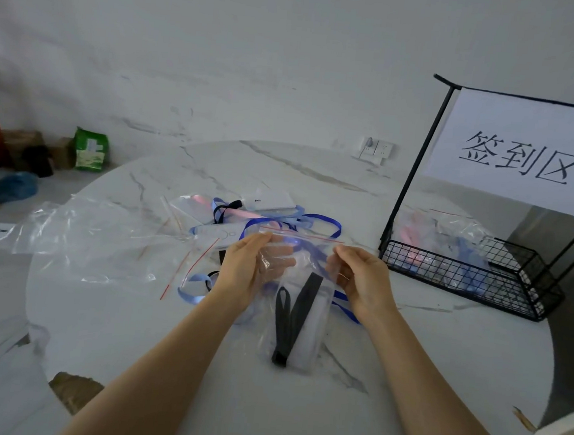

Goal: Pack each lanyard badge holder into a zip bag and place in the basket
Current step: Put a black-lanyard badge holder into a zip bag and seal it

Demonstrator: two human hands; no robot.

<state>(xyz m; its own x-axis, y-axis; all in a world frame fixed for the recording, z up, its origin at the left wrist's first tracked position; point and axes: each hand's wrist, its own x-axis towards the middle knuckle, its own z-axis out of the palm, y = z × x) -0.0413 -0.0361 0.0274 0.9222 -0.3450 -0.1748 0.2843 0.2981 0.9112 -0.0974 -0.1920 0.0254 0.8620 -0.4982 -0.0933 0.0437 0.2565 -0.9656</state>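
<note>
**Marble counter: one bag loaded, seal to be closed**

Pale marble-patterned counter (pixel 198 365) fills the view, round-edged, with a plain light wall behind it. Over its near middle hangs a clear zip bag (pixel 299 280), held up by its mouth. A black lanyard badge holder (pixel 300 316) sits low inside, the strap folded beside the pale card sleeve. The red zip strip (pixel 303 235) runs along the bag's top edge between the two hands.

The left hand (pixel 250 269) pinches the upper left corner, with its fingers showing through the plastic. The right hand (pixel 360 278) pinches the upper right corner. Each grip is clamped on the bag and on nothing else.

Just beyond the hands lies a tangle of blue, pink and black lanyards (pixel 271 219), with loose empty bags among them. A big crumpled plastic sheet (pixel 81 235) sprawls to the left. At the right stands a black wire basket (pixel 446 269) holding several packed bags (pixel 449 237), under a paper sign (pixel 520 160) hung on its frame.

The holder looks fully inside, so the step in hand seems to be sealing. Whether the strip is pressed closed anywhere cannot be told.

The next move calls for fingers and thumb run along the strip from one corner to the other. The strap must stay below the seal line. The bag then goes right, into the basket.
</note>
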